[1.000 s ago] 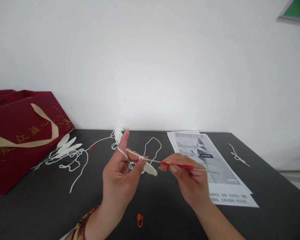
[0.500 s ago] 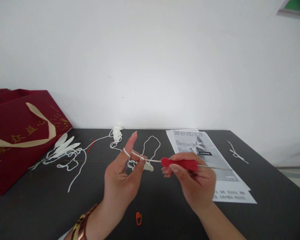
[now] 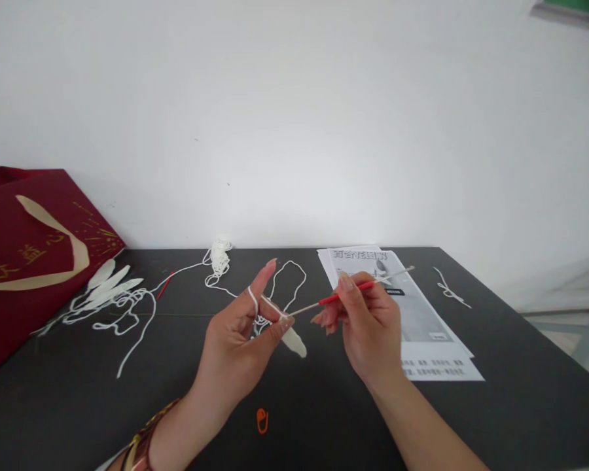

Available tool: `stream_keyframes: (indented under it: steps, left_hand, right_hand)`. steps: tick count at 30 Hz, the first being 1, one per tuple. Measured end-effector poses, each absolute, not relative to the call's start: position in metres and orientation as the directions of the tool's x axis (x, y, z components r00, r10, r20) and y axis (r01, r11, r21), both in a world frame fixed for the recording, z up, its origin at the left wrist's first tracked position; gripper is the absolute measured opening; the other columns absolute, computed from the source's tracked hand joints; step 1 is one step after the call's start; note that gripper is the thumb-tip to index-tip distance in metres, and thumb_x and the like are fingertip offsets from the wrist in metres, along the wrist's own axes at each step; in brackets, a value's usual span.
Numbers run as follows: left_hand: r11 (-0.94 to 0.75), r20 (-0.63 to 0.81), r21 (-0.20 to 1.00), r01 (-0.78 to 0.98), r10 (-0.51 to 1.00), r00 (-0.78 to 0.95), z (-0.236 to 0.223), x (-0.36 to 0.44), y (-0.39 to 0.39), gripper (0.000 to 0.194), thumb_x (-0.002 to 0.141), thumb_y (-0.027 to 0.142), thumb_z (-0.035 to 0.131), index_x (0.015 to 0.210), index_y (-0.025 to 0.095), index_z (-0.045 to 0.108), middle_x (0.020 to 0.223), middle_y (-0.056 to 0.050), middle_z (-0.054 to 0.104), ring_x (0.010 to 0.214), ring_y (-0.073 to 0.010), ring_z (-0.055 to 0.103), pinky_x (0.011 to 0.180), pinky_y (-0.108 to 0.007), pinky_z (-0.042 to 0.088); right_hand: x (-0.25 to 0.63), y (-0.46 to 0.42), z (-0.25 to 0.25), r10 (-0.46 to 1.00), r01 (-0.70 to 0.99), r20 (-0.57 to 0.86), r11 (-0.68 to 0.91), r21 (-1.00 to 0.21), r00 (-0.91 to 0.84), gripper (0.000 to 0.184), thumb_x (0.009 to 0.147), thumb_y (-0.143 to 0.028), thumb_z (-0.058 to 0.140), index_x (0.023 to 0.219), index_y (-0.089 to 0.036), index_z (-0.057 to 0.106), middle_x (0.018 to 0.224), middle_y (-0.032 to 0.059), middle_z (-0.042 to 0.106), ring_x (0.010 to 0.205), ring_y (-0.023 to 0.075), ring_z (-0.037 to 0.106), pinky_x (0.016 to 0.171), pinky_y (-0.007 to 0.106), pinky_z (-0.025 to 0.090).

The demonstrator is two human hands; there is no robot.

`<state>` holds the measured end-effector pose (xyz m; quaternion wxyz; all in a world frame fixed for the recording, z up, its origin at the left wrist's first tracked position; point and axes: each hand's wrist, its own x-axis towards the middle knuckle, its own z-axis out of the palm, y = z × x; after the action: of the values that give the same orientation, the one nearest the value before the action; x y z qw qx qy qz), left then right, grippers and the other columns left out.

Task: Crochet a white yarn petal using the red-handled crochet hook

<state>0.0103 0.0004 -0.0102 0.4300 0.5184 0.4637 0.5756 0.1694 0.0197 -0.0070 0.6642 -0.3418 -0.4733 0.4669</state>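
My left hand (image 3: 243,337) pinches a small white crocheted piece (image 3: 294,341) between thumb and fingers, and its narrow end hangs out to the right. White yarn (image 3: 253,299) loops round the raised index finger and runs down to the pinch. A crochet hook (image 3: 330,299) with a red grip is in my right hand (image 3: 370,317), tilted up toward the right. The hook's left tip meets the work at my left fingertips; the exact stitch is too small to make out. Behind my left hand lies a bunched ball of white yarn (image 3: 220,255), its strand leading to the hand.
Several white crocheted petals (image 3: 108,288) with loose tails lie at left beside a dark red bag (image 3: 34,261). A thin red stick (image 3: 165,286) is near them. Printed sheets (image 3: 422,327) lie at right, a tied yarn scrap (image 3: 452,291) beyond, an orange stitch marker (image 3: 262,421) in front.
My right hand has rolled the hook from nearly level to tilted, its far end now higher. The white piece hangs lower and shows more. The whole view has shifted slightly.
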Motion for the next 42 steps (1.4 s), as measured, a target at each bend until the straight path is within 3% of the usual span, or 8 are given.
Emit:
stream_keyframes:
  steps: [3,5,8,10,22,31,36,42]
  left_hand:
    - [-0.155,0.151,0.987,-0.032,0.984,-0.089,-0.006,0.011,0.002,0.015,0.070,0.018,0.078,0.064,0.018,0.063,0.067,0.000,0.062,0.068,-0.0164,0.060,0.074,-0.030,0.046]
    - [-0.114,0.110,0.991,-0.067,0.992,-0.063,-0.004,0.011,0.002,0.016,0.069,0.019,0.079,0.083,0.018,0.071,0.065,0.001,0.062,0.066,-0.0156,0.059,0.072,-0.029,0.046]
    - [-0.029,0.031,0.990,-0.137,0.999,0.015,-0.006,0.011,0.003,0.061,0.068,0.018,0.080,0.126,0.021,0.062,0.064,0.004,0.062,0.065,-0.0145,0.058,0.069,-0.028,0.045]
    - [0.009,0.003,0.986,-0.164,0.998,0.070,-0.008,0.011,0.003,0.074,0.068,0.018,0.081,0.136,0.023,0.054,0.064,0.004,0.061,0.065,-0.0142,0.057,0.070,-0.028,0.046]
    - [-0.012,0.032,0.978,-0.208,0.995,0.094,-0.008,0.009,0.000,0.072,0.070,0.018,0.081,0.136,0.030,0.055,0.067,0.004,0.060,0.067,-0.0122,0.057,0.070,-0.026,0.046]
    - [-0.018,0.037,0.945,-0.326,0.998,0.050,-0.008,0.009,-0.001,0.065,0.070,0.014,0.081,0.129,0.032,0.061,0.068,0.004,0.060,0.067,-0.0104,0.057,0.067,-0.021,0.048]
    - [-0.034,0.029,0.911,-0.410,0.999,-0.018,-0.005,0.010,-0.003,0.067,0.072,0.012,0.079,0.131,0.037,0.058,0.068,0.006,0.062,0.068,-0.0087,0.058,0.070,-0.019,0.049]
    - [-0.131,0.090,0.900,-0.415,0.989,-0.116,-0.005,0.012,-0.005,0.061,0.072,0.011,0.078,0.124,0.039,0.063,0.068,0.007,0.063,0.070,-0.0079,0.059,0.078,-0.020,0.050]
  right_hand:
    - [0.170,0.015,-0.005,0.904,-0.202,0.401,0.424,-0.883,0.148,0.020,0.090,-0.029,0.064,0.074,-0.019,0.057,0.049,-0.0061,0.062,0.041,0.0090,0.058,0.041,0.018,0.047]
    - [0.170,0.012,-0.005,0.890,-0.170,0.430,0.452,-0.876,0.154,0.020,0.090,-0.028,0.064,0.073,-0.019,0.057,0.049,-0.0060,0.061,0.041,0.0086,0.058,0.040,0.017,0.046]
    - [0.170,0.013,-0.005,0.899,-0.194,0.406,0.433,-0.880,0.163,0.024,0.090,-0.030,0.063,0.070,-0.019,0.054,0.045,-0.0078,0.055,0.038,0.0074,0.055,0.039,0.016,0.045]
    - [0.170,0.017,-0.006,0.918,-0.252,0.356,0.391,-0.886,0.173,0.027,0.090,-0.031,0.063,0.068,-0.020,0.052,0.042,-0.0098,0.050,0.035,0.0067,0.052,0.038,0.016,0.046]
    - [0.166,0.030,-0.004,0.992,-0.517,-0.012,0.057,-0.854,0.129,0.035,0.075,-0.038,0.075,0.062,-0.020,0.048,0.035,-0.0121,0.045,0.027,0.0042,0.029,0.031,0.020,0.050]
    - [0.160,0.026,-0.009,0.996,-0.609,-0.084,-0.084,-0.789,-0.028,0.032,0.078,-0.039,0.072,0.064,-0.018,0.052,0.041,-0.0086,0.051,0.033,0.0055,0.038,0.035,0.017,0.050]
    - [0.152,0.021,-0.014,0.962,-0.727,-0.210,-0.271,-0.631,-0.176,0.023,0.072,-0.033,0.079,0.077,-0.017,0.063,0.058,-0.0033,0.065,0.044,0.0078,0.052,0.041,0.018,0.054]
    - [0.148,0.015,-0.018,0.952,-0.801,-0.228,-0.297,-0.520,-0.206,0.018,0.075,-0.029,0.079,0.080,-0.019,0.065,0.064,-0.0030,0.066,0.053,0.0085,0.059,0.055,0.020,0.058]
